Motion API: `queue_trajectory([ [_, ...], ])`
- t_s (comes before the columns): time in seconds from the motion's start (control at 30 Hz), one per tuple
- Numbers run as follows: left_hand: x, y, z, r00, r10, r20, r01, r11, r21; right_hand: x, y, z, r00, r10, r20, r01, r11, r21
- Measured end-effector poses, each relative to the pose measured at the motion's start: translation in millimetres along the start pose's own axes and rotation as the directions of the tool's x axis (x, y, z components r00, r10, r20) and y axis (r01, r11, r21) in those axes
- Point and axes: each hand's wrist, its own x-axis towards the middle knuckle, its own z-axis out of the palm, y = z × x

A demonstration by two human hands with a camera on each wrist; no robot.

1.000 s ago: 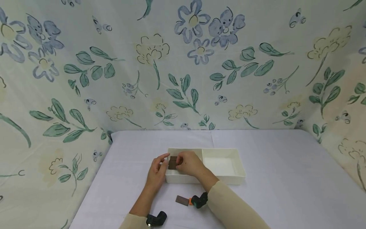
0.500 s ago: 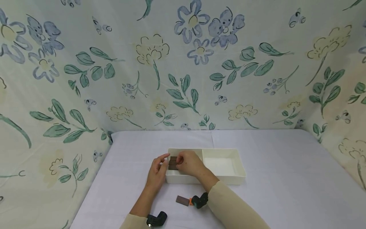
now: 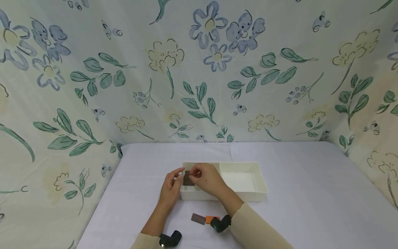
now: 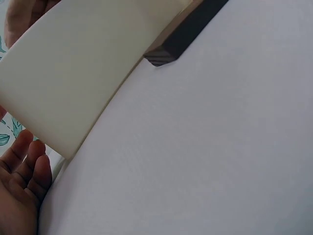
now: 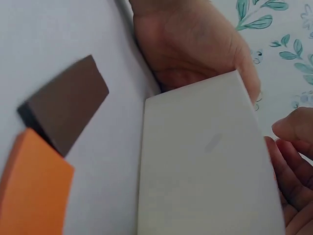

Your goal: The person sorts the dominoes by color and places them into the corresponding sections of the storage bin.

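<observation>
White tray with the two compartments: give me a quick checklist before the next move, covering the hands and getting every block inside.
1. White tray flat on the table: ok.
2. Left hand at the tray's left end: ok.
3. Brown blocks inside the left compartment: ok.
4. Right hand gripping a block: cannot tell, its fingertips are partly hidden.
5. Loose brown block inside the tray: not ok, on the table in front.
6. Orange block inside: not ok, beside the loose one.

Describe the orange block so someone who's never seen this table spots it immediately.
On the table, find the white two-compartment box. The orange block lies in front of it, nearer the person. Its bright colour sets it apart from the dark brown block just left of it.
</observation>
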Motion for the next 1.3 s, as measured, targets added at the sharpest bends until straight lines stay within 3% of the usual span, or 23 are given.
queue_trajectory([
  [0.3, 1.3, -2.7, 1.8, 1.0, 0.024, -0.011, -0.024, 0.999, 0.022, -44.7, -25.7, -19.0, 0.999, -0.035, 0.016, 0.033, 0.995, 0.097],
  [0.47, 0.9, -3.7, 2.2, 1.0, 0.016, -0.008, -0.016, 1.0, 0.023, -71.1, -30.4, -26.0, 0.99, 0.005, 0.141, -0.021, 0.994, 0.111],
  [0.6, 0.1, -1.9, 1.3, 1.0, 0.019, -0.006, -0.019, 1.0, 0.012, -88.7, -23.8, -23.7, 0.963, 0.012, 0.27, -0.022, 0.999, 0.036],
  [0.7, -0.2, 0.1, 0.3, 1.0, 0.027, -0.01, -0.027, 1.0, 0.01, -97.2, -16.8, -16.8, 0.943, 0.009, 0.331, 0.031, 0.993, -0.114],
  [0.87, -1.6, 0.3, 0.3, 1.0, 0.012, -0.009, -0.012, 1.0, 0.018, -102.0, -8.1, -4.9, 0.94, 0.037, 0.34, 0.071, 0.952, -0.297],
  [1.07, -2.8, -0.7, 1.0, 1.0, 0.01, -0.006, -0.01, 1.0, 0.01, -100.9, -3.3, 2.6, 0.942, 0.087, 0.323, 0.019, 0.95, -0.311],
  [1.3, 0.1, -2.3, 0.8, 1.0, 0.015, 0.003, -0.015, 1.0, 0.009, -100.4, -1.0, 6.2, 0.959, 0.02, 0.281, 0.076, 0.943, -0.325],
])
